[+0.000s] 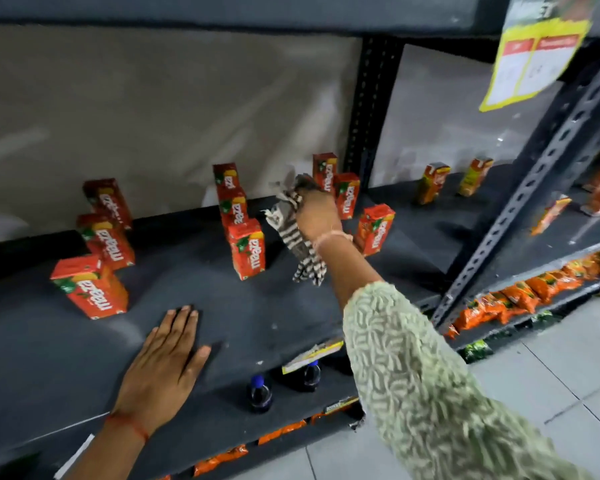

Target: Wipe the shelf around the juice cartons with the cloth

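Note:
Several red and orange juice cartons stand in short rows on the dark grey shelf (194, 299): a left row (90, 287), a middle row (246, 249) and a right group (374, 230). My right hand (317, 216) reaches between the middle row and the right group, shut on a brown and white striped cloth (302, 251) that hangs down from it just above the shelf. My left hand (167, 362) lies flat, palm down, on the shelf near its front edge, holding nothing.
A perforated metal upright (520, 206) stands at the right, with a yellow price sign (530, 60) above it. Two more cartons (433, 183) stand on the neighbouring shelf. Dark bottles (260, 393) and orange packets (520, 296) fill the lower shelves. The tiled floor (551, 375) lies at the lower right.

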{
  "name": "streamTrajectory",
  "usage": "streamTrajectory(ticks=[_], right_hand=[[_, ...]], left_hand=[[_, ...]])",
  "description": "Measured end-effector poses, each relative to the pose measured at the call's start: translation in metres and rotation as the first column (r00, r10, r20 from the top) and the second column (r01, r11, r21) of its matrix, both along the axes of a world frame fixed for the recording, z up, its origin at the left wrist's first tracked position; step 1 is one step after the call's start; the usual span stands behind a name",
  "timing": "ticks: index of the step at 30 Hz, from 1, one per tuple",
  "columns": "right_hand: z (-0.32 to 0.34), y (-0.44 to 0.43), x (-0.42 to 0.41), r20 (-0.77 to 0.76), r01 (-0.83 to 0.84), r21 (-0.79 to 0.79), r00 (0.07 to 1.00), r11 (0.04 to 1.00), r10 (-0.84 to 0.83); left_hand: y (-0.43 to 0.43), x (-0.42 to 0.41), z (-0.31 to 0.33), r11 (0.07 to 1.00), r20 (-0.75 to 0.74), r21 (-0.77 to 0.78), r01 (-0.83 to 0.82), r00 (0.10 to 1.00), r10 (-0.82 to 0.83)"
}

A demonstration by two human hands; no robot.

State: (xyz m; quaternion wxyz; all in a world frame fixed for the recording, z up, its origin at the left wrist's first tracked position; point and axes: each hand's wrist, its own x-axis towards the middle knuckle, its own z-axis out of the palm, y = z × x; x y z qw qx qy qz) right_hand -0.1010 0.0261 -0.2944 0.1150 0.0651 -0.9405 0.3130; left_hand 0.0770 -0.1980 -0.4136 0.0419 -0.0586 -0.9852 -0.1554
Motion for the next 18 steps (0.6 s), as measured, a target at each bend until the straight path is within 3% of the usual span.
streamTrajectory(ticks=[4, 7, 12, 14, 18], right_hand=[[-0.014, 0.0, -0.052, 0.084, -0.089, 0.169, 0.994, 0.982, 0.075], [-0.043, -0.006, -0.088, 0.282, -0.153, 0.328, 0.958, 0.932, 0.058], [-0.072, -0.023, -0.108, 0.452, -0.087, 0.317, 0.889, 0.944, -0.07], [-0.083, -0.025, -0.114, 0.419, -0.079, 0.338, 0.905, 0.938, -0.075], [-0.086, -0.027, -0.123, 0.133, 0.13, 0.279, 0.976, 0.952, -0.172]], left_hand=[[-0.004, 0.002, -0.001, 0.999, -0.017, -0.026, 0.023, 1.0, -0.024], [-0.003, -0.003, 0.0, 0.999, -0.037, -0.042, 0.001, 0.999, -0.002], [-0.006, -0.007, 0.0, 0.994, -0.077, -0.105, 0.005, 0.997, -0.014], [-0.008, -0.008, -0.002, 0.993, -0.072, -0.12, 0.006, 0.997, -0.015], [-0.009, -0.011, -0.003, 0.989, -0.074, -0.147, -0.005, 0.997, -0.006]])
